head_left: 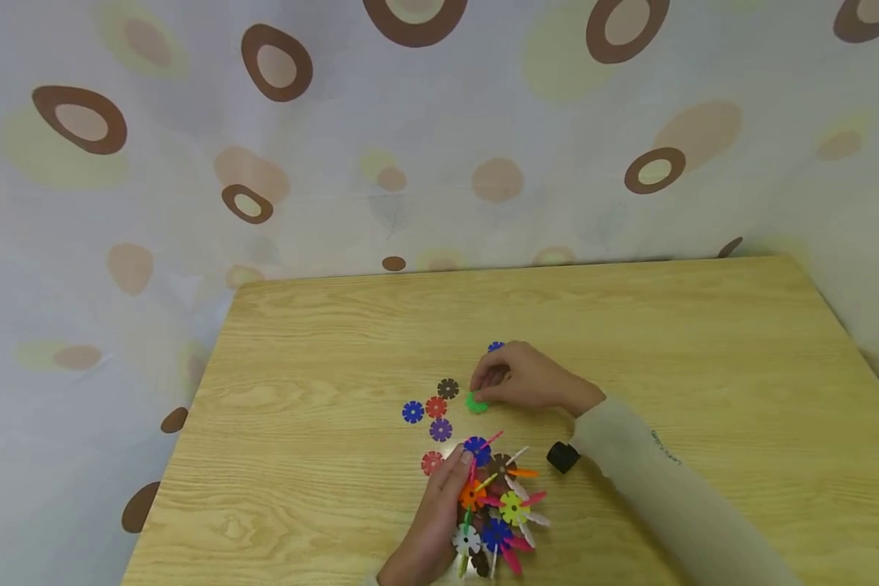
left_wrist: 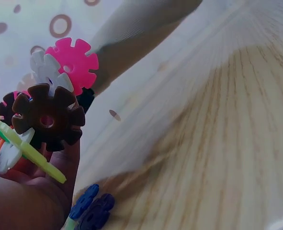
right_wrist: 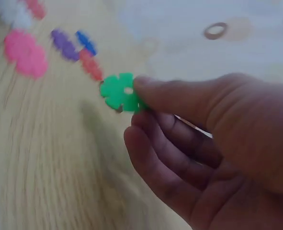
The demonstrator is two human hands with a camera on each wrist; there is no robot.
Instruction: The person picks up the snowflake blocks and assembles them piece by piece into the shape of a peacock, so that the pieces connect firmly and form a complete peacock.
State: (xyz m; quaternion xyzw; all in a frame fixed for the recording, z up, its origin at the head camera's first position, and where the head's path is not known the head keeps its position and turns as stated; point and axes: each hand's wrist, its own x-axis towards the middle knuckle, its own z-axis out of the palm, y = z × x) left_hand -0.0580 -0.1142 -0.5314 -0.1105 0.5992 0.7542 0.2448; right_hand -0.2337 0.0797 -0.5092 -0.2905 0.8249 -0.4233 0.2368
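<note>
Head view: your right hand pinches a green disc near loose discs; your left hand holds a disc cluster.

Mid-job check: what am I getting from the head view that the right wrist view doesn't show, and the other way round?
Only the head view: the left hand holding the cluster of joined discs, and the light sleeve on the right arm.

Only the right wrist view: the green disc close enough to make out its centre hole, with the thumb lying over its edge.

Both: the right hand pinching that disc, plus a purple disc, a red disc and a blue disc on the table.
</note>
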